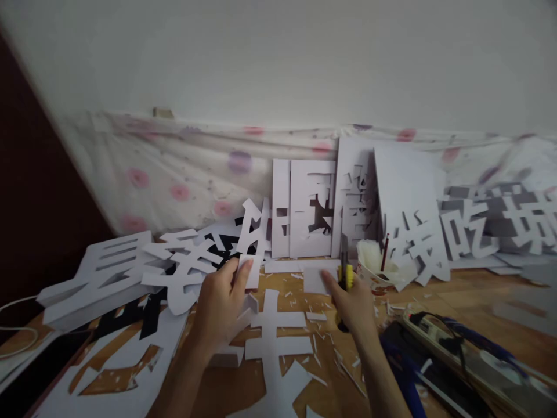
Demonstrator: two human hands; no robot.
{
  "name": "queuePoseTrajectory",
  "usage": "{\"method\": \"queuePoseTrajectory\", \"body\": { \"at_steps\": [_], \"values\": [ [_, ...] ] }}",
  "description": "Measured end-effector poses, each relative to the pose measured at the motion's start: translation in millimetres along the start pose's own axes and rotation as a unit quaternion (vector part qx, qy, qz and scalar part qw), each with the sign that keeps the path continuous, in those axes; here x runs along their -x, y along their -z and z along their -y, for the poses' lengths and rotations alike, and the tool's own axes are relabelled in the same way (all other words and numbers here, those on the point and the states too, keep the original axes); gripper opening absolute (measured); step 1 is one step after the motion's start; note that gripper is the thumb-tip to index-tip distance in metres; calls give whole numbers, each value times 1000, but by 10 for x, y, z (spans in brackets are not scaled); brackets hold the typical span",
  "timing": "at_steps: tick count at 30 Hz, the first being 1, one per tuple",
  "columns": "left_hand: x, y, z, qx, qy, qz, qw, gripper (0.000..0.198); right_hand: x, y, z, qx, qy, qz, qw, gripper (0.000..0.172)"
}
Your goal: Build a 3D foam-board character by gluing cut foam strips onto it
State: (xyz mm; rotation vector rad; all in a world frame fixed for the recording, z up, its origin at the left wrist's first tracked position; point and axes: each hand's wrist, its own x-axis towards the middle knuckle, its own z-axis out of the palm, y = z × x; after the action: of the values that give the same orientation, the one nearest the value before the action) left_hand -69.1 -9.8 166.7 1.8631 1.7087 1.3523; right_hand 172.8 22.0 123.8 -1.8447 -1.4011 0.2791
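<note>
My left hand (pixel 221 299) pinches a small white card piece (pixel 251 271) between thumb and fingers, above the wooden table. In my right hand (pixel 352 299) is a yellow and black cutter (pixel 346 277), its blade end pointing up. The right thumb lies at a flat white rectangle of card (pixel 315 278). Below and between the hands lies a white cut-out character (pixel 270 331) on the table (pixel 324 360). Folded white strips show partly behind my left wrist.
White cut-outs (pixel 185 270) pile up at left, beside a dark device (pixel 52 371). Stencil boards (pixel 304 209) lean on the curtained wall. A patterned cup (pixel 378 281) stands at right, near a power strip (pixel 470 366) and blue-handled tool (pixel 402 371). Scraps litter the table.
</note>
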Motion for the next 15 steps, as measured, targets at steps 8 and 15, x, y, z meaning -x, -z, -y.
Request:
{"method": "queuePoseTrajectory", "body": {
  "at_steps": [8,15],
  "values": [
    [72,164,251,12,-33,0,999,20,-203,-381,-381,152,-21,68,986,39],
    [105,243,445,124,45,116,984,27,87,-542,-494,186,62,159,968,33]
  ]
}}
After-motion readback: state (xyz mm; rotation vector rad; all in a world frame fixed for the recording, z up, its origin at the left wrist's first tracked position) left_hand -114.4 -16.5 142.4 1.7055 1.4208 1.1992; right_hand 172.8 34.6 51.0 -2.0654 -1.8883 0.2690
